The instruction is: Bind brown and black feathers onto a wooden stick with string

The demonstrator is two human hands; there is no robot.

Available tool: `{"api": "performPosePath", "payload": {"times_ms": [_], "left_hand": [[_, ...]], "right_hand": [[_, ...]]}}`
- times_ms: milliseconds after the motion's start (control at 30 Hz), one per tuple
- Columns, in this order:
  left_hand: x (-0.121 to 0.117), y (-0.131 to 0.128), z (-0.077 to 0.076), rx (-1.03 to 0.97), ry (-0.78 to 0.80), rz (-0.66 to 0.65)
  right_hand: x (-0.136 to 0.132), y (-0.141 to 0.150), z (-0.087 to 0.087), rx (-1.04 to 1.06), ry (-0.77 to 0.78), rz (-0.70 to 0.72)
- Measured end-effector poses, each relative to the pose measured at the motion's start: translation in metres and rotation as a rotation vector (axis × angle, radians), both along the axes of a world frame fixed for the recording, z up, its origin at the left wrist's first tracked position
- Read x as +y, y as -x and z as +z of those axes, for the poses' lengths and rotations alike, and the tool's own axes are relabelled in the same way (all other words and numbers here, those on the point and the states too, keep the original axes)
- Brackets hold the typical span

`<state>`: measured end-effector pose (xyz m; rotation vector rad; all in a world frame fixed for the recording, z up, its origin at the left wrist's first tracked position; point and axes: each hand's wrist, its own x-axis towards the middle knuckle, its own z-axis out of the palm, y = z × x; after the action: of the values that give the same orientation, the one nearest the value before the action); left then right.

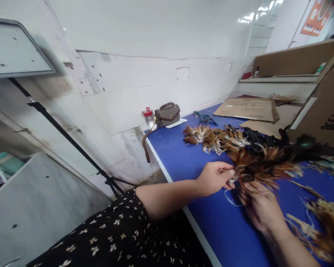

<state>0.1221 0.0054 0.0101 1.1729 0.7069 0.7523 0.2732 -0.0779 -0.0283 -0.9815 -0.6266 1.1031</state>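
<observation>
Over the blue table (178, 159), both hands are closed on a bundle of brown and black feathers (263, 161). My left hand (214, 178) pinches its pale tied end between thumb and fingers. My right hand (260, 204) grips the bundle from below, its fingertips partly hidden by feathers. A thin pale-blue string (232, 200) loops down between the two hands. Just behind lies a row of brown feather bunches (211, 137) with whitish bases. More loose feathers (314, 226) are spread near my right forearm.
Against the wall stand a checked handbag (168, 115) and a red-lidded bottle (148, 116). Flattened cardboard (247, 108) lies at the back, and a large cardboard box (325, 104) rises on the right. A black tripod stand (72, 137) is at the left.
</observation>
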Motion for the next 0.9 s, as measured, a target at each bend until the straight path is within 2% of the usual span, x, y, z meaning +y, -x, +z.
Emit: {"api": "performPosePath", "payload": {"times_ms": [300,500,767,900], "left_hand": [[0.01,0.001,0.026,0.096,0.071,-0.095],[0.016,-0.003,0.036,0.168,0.042,-0.056],[0.025,0.004,0.023,0.346,-0.269,-0.109],[0.028,0.008,0.026,0.422,-0.407,-0.165]], "right_hand": [[0.002,-0.002,0.0,-0.028,0.017,0.059],[0.0,0.0,0.001,-0.075,-0.018,0.111],[0.002,-0.003,-0.011,-0.077,0.017,0.175],[0.003,-0.002,-0.017,-0.062,0.035,0.154]]}}
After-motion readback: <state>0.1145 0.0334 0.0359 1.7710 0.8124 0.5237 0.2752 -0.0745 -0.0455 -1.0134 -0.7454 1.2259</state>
